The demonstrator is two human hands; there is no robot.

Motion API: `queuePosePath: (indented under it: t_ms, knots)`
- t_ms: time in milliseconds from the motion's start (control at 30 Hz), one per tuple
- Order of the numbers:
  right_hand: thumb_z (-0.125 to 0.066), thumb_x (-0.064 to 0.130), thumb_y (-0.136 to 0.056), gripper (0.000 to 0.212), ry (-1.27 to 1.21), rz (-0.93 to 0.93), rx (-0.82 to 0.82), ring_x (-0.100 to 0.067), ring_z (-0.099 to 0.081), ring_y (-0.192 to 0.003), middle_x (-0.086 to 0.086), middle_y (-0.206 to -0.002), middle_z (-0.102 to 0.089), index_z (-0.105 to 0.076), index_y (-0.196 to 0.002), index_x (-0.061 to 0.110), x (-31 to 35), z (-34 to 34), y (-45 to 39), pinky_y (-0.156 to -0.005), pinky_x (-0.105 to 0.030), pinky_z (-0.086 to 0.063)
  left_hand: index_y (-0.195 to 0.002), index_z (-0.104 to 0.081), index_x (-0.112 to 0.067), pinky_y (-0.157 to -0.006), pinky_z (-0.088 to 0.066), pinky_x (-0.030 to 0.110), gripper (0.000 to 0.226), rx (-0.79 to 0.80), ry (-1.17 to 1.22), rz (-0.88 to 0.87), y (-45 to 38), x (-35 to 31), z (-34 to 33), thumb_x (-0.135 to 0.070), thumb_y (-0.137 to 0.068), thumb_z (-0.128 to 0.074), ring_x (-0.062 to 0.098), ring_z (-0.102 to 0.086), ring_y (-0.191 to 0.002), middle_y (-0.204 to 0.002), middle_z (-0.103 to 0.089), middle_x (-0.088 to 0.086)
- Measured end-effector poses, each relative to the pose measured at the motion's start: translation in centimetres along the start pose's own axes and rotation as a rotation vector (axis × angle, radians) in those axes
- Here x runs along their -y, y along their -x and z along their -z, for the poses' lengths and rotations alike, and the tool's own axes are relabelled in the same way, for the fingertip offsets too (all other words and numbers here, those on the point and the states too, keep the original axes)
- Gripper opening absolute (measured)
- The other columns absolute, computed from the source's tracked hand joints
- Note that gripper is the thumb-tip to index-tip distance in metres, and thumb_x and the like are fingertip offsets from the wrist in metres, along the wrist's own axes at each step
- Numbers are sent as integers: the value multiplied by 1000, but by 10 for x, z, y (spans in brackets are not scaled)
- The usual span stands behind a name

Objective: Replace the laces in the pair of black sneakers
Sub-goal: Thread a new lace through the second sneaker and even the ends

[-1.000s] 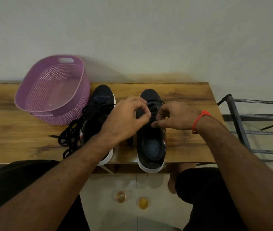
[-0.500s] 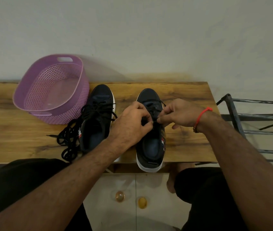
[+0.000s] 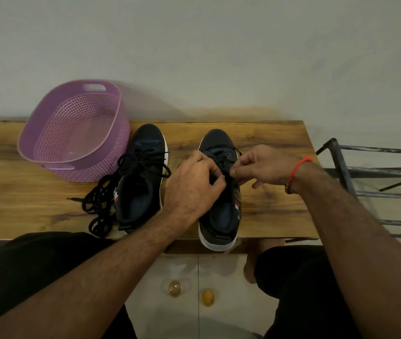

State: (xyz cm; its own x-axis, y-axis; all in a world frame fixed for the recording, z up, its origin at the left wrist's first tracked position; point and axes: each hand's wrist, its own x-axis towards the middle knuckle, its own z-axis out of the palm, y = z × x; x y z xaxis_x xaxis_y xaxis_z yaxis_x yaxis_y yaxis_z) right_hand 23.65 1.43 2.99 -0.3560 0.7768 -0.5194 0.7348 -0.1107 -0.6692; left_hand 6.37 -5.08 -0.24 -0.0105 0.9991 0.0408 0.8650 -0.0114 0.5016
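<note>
A purple basket [image 3: 72, 133] stands on the wooden bench [image 3: 268, 199], at the far left of the right sneaker [image 3: 219, 216] and touching the wall behind; just beside it, still left of the right sneaker, lies a loose black lace [image 3: 99, 211] in a heap, touching the left sneaker [image 3: 140, 192], which has its own lace threaded loosely; the left hand [image 3: 192, 189] is curled over the right sneaker's tongue area, its fingertips pinching the black lace of this sneaker [image 3: 226, 165] — the right hand [image 3: 265, 167], with a red thread bracelet [image 3: 297, 167], pinches the same lace from the other side; right of this sneaker, beyond the bench end, stands a metal rack [image 3: 375, 189]
</note>
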Motion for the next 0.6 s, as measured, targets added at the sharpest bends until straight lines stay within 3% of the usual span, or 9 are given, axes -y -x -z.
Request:
queuePosePath:
  t_ms: [233, 367, 600]
  knots:
    - [-63, 23, -97, 12, 11, 6, -12, -8, -71, -94, 2, -96, -76, -74, -97, 18, 1, 0, 1, -81, -33, -58, -97, -64, -34, -73, -36, 26, 14, 40, 2, -17, -5, 1, 3, -47, -92, -65, 4, -49, -102, -110, -51, -16]
    - [-63, 23, -97, 13, 5, -2, -5, -8, -71, -95, 2, -97, -76, -74, -100, 17, 1, 0, 1, -79, -31, -58, -96, -65, -32, -83, -49, 34, 14, 23, -47, -92, -3, 1, 4, -45, -92, -67, 8, -52, -103, -109, -51, -14]
    - [-62, 21, -97, 15, 21, 11, -10, -9, -70, -96, 0, -99, -75, -74, -102, 14, 3, 0, 3, -81, -32, -58, -102, -66, -28, -90, -50, 39, 16, 32, -112, -170, -5, -1, 5, -41, -93, -65, 12, -53, -105, -113, -51, -9]
